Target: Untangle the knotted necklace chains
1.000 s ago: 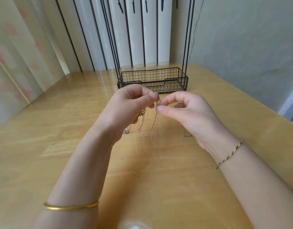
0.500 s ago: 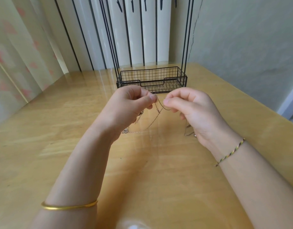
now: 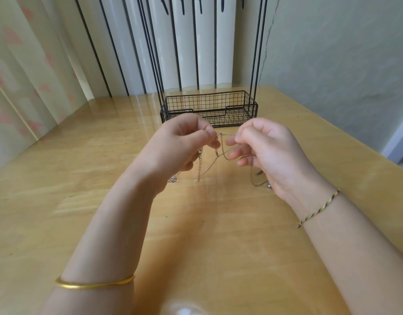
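Curtain [image 3: 25, 76]: pale, with pink blotches; hangs along the far left.
Bangle [image 3: 93, 284]: plain gold, round the left forearm, low in view.
Bench [image 3: 59, 178]: glossy yellow wood; carries everything here.
Left hand [image 3: 177, 148]: raised over the bench, just in front of the basket; curled.
Left fingers [image 3: 207, 134]: narrow; pinch one end of a short taut strand between thumb and forefinger, with more chain gathered under the palm.
Necklace chains [image 3: 221, 153]: thin, gold-toned; strung between both hands above the middle of the bench. Cross one another just below the taut strand. Trail down from the left hand as a link tail and a small pendant cluster. Hang as a loop beneath the right hand. Lowest parts at or just above the bench; cannot tell which.
Wire basket [image 3: 209, 103]: black, rectangular, on the bench behind the hands; thin black rods [image 3: 256, 53] rise from its ends.
Right hand [image 3: 271, 155]: level with the left, near it but apart.
Right fingers [image 3: 238, 140]: narrow; pinch the other end of the strand, lower ones hooked round a crossing chain.
Braided bracelet [image 3: 319, 209]: yellow, green and dark thread, on the right wrist.
Wall [image 3: 344, 53]: grey-green, along the right.
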The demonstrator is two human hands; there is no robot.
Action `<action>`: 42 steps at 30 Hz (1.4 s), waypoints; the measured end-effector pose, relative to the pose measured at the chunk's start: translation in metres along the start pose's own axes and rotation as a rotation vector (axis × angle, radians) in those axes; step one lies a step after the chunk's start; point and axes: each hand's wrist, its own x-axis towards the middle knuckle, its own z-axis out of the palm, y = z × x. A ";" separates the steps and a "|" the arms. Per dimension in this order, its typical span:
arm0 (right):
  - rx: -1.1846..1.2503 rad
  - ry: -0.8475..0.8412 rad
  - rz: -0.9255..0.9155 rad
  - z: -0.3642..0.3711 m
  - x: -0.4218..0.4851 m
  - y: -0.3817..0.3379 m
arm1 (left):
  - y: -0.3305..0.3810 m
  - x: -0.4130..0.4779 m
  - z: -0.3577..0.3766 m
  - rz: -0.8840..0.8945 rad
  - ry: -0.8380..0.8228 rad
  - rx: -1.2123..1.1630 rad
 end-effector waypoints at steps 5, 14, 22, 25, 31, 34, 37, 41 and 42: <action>0.001 -0.094 0.050 0.001 -0.002 -0.001 | 0.002 -0.001 0.001 -0.018 0.015 -0.122; -0.026 -0.058 0.042 0.000 -0.001 -0.001 | -0.001 0.001 0.002 -0.038 0.032 -0.069; -0.066 0.009 -0.044 0.000 -0.001 0.000 | -0.004 0.002 0.001 -0.077 0.003 -0.026; -0.009 0.000 -0.026 0.000 0.000 -0.001 | -0.006 0.003 0.001 -0.077 -0.005 -0.022; 0.123 -0.026 0.024 0.000 -0.001 -0.002 | -0.007 0.004 0.001 -0.077 -0.018 -0.029; 0.177 -0.024 0.046 0.000 -0.001 -0.004 | -0.007 0.004 0.002 -0.097 -0.006 -0.019; 0.192 -0.017 0.065 -0.001 -0.001 -0.005 | -0.007 0.004 0.002 -0.106 -0.006 -0.017; 0.139 -0.001 0.063 -0.001 -0.002 -0.005 | -0.006 0.004 0.003 -0.111 0.002 -0.016; 0.114 0.002 0.057 -0.002 -0.002 -0.004 | -0.006 0.004 0.003 -0.111 0.007 -0.009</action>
